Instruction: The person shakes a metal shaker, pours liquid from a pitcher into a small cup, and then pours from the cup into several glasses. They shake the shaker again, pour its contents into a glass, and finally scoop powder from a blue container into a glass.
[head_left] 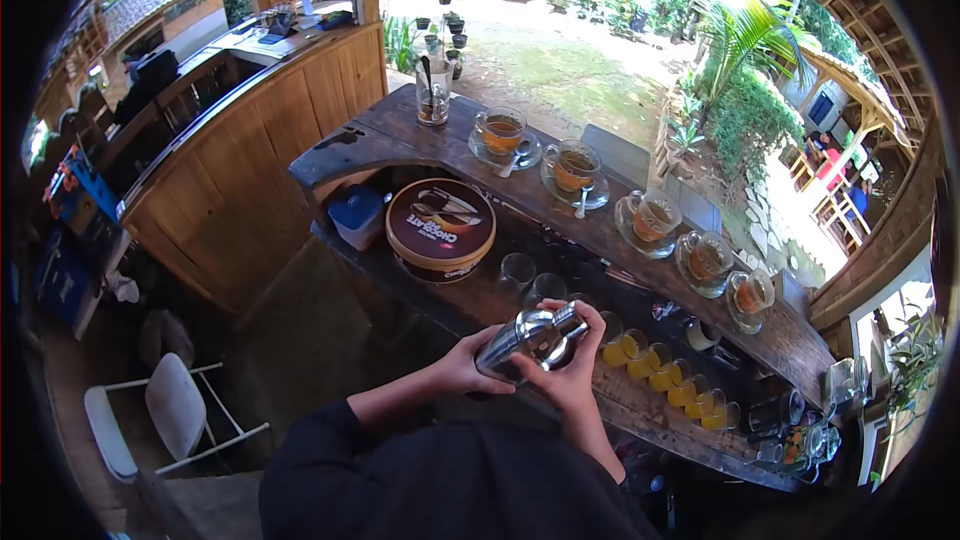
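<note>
A shiny metal cocktail shaker (527, 342) lies tilted between my two hands, its capped end up to the right. My left hand (466, 364) is wrapped round the base end. My right hand (573, 365) grips the upper end near the cap, with fingers over the top and the thumb below. Just beyond the shaker, empty clear glasses (518, 270) stand on the lower shelf. To the right of my right hand, several glasses of yellow-orange drink (665, 374) form a row. A round chocolate tub (440, 227) sits farther left.
On the raised counter (400, 125) stand several glass cups of tea (573, 168) on saucers and a tall glass with spoons (433, 95). A blue-lidded box (357, 215) is beside the tub. A white folding chair (175, 405) is at left; jars (812, 440) stand at the right end.
</note>
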The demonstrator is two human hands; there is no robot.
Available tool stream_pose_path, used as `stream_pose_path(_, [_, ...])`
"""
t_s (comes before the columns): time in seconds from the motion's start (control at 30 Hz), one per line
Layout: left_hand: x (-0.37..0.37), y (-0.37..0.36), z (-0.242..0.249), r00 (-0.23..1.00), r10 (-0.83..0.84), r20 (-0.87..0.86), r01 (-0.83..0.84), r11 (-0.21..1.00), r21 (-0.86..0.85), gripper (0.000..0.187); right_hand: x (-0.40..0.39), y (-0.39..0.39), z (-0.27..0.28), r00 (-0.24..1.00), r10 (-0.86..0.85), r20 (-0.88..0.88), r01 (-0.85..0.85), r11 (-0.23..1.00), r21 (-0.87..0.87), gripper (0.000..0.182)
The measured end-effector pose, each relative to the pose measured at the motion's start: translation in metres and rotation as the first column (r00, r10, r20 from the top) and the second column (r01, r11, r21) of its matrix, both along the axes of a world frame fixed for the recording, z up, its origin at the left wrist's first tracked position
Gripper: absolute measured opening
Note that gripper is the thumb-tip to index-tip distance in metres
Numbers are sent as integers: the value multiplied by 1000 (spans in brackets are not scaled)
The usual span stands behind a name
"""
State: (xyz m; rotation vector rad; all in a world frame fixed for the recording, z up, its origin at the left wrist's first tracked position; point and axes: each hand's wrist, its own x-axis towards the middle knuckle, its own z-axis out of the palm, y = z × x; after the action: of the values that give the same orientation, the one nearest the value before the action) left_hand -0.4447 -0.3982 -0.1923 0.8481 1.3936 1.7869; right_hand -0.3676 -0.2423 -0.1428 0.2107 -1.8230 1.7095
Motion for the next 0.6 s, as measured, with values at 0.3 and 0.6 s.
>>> stream_pose_path(0.3, [-44, -2, 5, 993, -52, 103, 48, 998, 44, 73, -44, -12, 1, 991, -131, -24, 130, 991, -24, 83])
stream_pose_path(0.6, [-40, -3, 0, 958, 32, 284, -14, 998, -63, 67, -62, 1, -15, 999, -18, 35, 20, 999, -50, 84])
